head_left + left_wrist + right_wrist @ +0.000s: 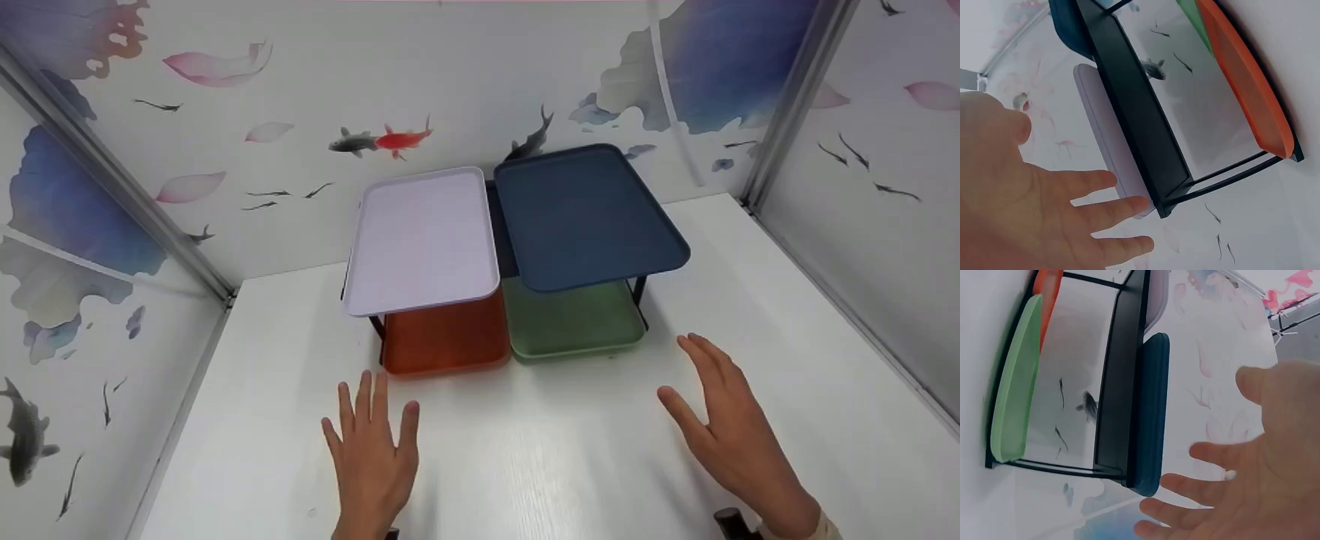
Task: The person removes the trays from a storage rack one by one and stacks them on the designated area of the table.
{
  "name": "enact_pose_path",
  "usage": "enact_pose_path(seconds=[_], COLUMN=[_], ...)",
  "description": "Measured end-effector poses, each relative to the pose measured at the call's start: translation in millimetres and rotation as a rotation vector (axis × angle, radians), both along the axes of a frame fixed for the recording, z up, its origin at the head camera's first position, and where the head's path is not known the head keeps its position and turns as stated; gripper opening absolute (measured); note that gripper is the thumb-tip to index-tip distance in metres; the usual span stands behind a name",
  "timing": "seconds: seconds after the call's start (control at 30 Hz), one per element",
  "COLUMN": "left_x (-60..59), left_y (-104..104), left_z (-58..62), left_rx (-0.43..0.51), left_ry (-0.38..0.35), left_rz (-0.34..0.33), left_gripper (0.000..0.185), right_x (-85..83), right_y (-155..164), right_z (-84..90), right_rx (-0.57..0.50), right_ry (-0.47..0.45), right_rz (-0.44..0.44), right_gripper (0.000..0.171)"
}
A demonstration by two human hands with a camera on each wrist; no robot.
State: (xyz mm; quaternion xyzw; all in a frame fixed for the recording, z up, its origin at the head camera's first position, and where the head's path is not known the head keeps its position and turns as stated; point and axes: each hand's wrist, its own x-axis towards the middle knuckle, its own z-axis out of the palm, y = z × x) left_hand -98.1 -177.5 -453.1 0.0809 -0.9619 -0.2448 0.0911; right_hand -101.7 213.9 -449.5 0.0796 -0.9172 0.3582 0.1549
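A black two-tier rack [1134, 107] stands on the white table, bearing coloured trays. On its upper tier lie a pale lilac tray [424, 240] at left and a dark blue tray [589, 217] at right. Below them sit an orange tray [448, 337] and a green tray [576, 319], both partly hidden by the upper ones. My left hand [373, 457] is in front of the orange tray, fingers spread and holding nothing. To the right of the green tray, my right hand [731, 427] is raised with its fingers extended, holding nothing.
The white table [525, 450] meets a back wall [300, 225] just behind the rack. Side walls [900, 240] printed with fish and petals enclose it left and right, with metal posts [799, 105] at the corners.
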Motion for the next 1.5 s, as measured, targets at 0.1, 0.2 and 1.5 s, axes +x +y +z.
enact_pose_path(seconds=[0.1,0.2,1.5], left_x=[-9.6,-19.3,-156.1], left_y=[-10,-20,-70], left_z=[9.6,16.3,-2.3], left_rx=[0.102,0.196,1.125], left_ry=[0.063,0.135,0.232], left_rz=[-0.002,0.007,-0.028], left_gripper=[0.071,0.066,0.056], right_x=[-4.1,-9.7,-109.7], right_y=[2,4,-2], right_z=[7.9,16.8,36.6], right_rx=[-0.073,-0.164,-1.006], right_ry=[0.016,0.028,-0.275], right_rz=[-0.021,-0.033,0.061], right_gripper=[0.066,0.065,0.081])
